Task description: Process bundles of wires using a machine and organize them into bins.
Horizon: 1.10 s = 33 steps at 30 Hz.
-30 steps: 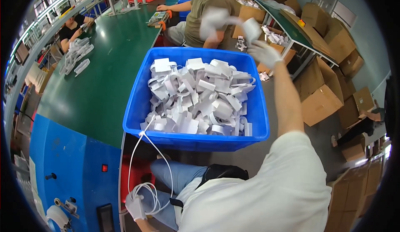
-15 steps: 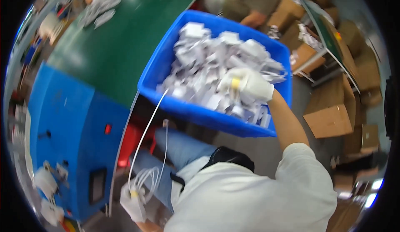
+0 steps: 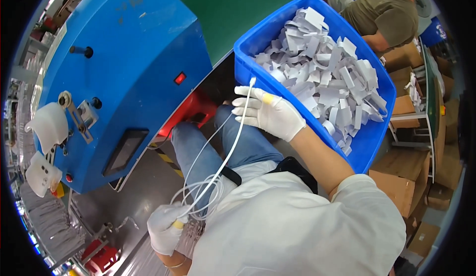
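My left hand (image 3: pixel 167 229), in a white glove with a yellow band, is closed around a coiled white cable (image 3: pixel 199 194) above my lap. One length of the cable rises to a small white plug (image 3: pixel 253 82) near the blue bin's corner. My right hand (image 3: pixel 272 113), gloved the same way, has its fingers stretched out to the left, and the cable passes across them in view. I see no paper piece in it. Beyond it stands the blue bin (image 3: pixel 270 83), heaped with small folded white paper pieces (image 3: pixel 327 73).
A blue machine (image 3: pixel 144 58) with a red switch and a dark screen (image 3: pixel 126 152) stands at left, beside a green table (image 3: pixel 243 8). Under it is a red object (image 3: pixel 191 110). A co-worker (image 3: pixel 384 16) sits at far right, near cardboard boxes (image 3: pixel 399 179).
My right hand has come out of the bin's paper pieces and moved left to the cable. The view has shifted, bringing more of the blue machine into sight. My left hand still holds the coil.
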Each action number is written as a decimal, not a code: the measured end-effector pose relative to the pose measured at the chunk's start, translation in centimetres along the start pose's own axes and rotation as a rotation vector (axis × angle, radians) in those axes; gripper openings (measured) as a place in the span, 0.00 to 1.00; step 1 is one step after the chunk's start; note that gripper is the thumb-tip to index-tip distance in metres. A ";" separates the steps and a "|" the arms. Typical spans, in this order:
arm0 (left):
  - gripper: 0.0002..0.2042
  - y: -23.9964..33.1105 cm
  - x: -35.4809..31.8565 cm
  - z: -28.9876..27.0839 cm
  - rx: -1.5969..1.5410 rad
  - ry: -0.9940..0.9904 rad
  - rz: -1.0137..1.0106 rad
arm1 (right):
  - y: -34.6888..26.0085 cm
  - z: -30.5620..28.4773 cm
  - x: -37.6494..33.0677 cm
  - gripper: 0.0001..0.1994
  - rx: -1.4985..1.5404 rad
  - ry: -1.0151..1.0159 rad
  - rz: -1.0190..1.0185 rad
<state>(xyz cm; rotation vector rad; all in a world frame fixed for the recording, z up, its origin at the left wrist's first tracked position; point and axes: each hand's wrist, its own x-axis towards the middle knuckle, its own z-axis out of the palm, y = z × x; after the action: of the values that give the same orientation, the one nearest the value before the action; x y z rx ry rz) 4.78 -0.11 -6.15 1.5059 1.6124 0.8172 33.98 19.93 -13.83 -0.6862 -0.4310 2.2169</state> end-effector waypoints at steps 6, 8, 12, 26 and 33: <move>0.09 -1.2 0.6 1.5 0.157 -0.021 0.035 | 1.1 2.1 -0.5 0.26 -0.082 -0.315 0.028; 0.09 -0.9 1.2 2.7 0.055 0.191 0.046 | 2.0 3.2 -1.4 0.30 -0.173 -0.417 0.218; 0.19 0.5 2.7 4.5 -0.347 0.496 -0.108 | 7.5 -1.3 0.6 0.35 0.215 -0.725 0.778; 0.09 -0.1 3.9 6.8 -0.057 0.211 -0.152 | 8.0 3.0 -0.7 0.29 -0.297 -0.379 0.060; 0.13 -1.9 1.5 -2.8 0.228 0.928 0.054 | -1.6 3.9 -6.6 0.24 0.132 -0.396 -0.220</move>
<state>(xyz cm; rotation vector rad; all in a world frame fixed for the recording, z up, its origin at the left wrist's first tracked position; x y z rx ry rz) 1.40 1.36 -6.51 1.3952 2.3876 1.5505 36.34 15.67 -7.68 -0.1176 -0.5227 2.1438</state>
